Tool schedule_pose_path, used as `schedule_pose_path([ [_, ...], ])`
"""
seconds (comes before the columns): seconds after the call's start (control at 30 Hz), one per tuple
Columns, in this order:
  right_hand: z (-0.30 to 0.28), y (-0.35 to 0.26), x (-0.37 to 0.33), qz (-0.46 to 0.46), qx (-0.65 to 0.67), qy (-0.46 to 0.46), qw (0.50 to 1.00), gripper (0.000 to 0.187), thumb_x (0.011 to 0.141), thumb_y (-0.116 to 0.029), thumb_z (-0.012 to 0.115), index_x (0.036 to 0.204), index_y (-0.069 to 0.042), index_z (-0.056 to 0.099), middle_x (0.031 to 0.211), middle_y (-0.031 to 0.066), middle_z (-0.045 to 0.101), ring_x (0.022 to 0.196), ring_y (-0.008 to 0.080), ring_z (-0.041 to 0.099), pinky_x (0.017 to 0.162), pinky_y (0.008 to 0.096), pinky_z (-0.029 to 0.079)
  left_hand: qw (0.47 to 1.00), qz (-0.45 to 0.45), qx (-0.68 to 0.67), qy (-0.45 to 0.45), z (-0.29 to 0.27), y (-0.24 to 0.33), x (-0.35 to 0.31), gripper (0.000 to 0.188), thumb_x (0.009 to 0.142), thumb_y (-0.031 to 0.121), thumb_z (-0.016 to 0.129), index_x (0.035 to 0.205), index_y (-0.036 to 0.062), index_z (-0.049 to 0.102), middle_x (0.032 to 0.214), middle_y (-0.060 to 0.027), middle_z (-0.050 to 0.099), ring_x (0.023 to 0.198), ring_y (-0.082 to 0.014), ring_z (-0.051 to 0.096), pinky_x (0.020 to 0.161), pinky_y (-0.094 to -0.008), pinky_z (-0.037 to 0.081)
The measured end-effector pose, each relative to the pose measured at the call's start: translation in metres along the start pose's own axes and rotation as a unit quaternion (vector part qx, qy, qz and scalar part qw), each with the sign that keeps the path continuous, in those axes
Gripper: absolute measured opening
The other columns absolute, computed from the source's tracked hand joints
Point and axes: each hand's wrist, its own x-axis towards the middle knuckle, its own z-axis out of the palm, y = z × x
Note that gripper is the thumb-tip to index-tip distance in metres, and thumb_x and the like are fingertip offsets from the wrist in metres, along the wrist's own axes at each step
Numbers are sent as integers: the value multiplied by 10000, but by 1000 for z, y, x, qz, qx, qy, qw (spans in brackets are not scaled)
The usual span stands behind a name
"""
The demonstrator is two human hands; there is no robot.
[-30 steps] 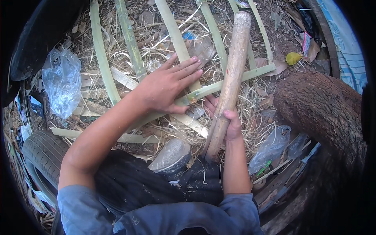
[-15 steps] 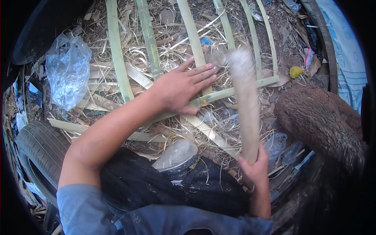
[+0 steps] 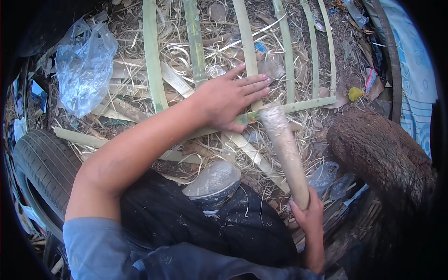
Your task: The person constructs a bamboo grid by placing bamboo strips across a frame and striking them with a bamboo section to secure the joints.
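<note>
My left hand (image 3: 228, 100) lies flat with fingers spread, over a pale green bamboo strip (image 3: 246, 35) and at the edge of a crosswise bamboo strip (image 3: 310, 103). Nothing is gripped in it. Low on the right, my right hand (image 3: 309, 212) is wrapped around the near end of a thick wooden stick (image 3: 287, 156). The stick's frayed, whitish far end is at the crosswise strip, just right of my left hand; whether it touches cannot be told. Several other bamboo strips, such as a wide one (image 3: 152, 51), run away from me, roughly side by side.
Thin shavings and dry leaves cover the ground. A clear plastic bag (image 3: 86, 70) lies at left, above a tyre (image 3: 44, 163). On the right are a thick brown log (image 3: 373, 149) and a blue patterned sheet (image 3: 406, 70). A shoe sole (image 3: 214, 179) shows near my legs.
The stick's far end has come down and slightly left, to the crosswise strip. My left hand stays spread on the strips. The whole view has shifted a little.
</note>
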Motion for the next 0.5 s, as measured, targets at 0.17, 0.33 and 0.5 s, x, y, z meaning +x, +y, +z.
schedule_pose_path([
  [0.17,13,-3,-2,-5,20,34,999,575,739,-189,817,1202,4,535,922,257,685,835,429,700,714,447,563,1000,0,-18,10,2,0,0,982,775,552,643,1550,80,266,1611,-86,281,1503,-188,223,1250,-476,78],
  [0.33,23,3,-3,-31,40,40,998,574,728,-161,820,1198,8,538,941,262,680,859,427,698,729,445,562,1000,5,-10,25,4,1,1,978,773,547,649,1546,80,275,1601,-89,303,1496,-187,243,1248,-480,93],
  [0.5,26,6,-3,-27,11,33,999,567,722,-162,823,1184,12,545,918,246,679,837,421,697,732,436,561,1000,-2,-12,27,5,-1,-1,986,783,584,619,1550,78,263,1606,-91,292,1495,-191,249,1248,-477,93],
])
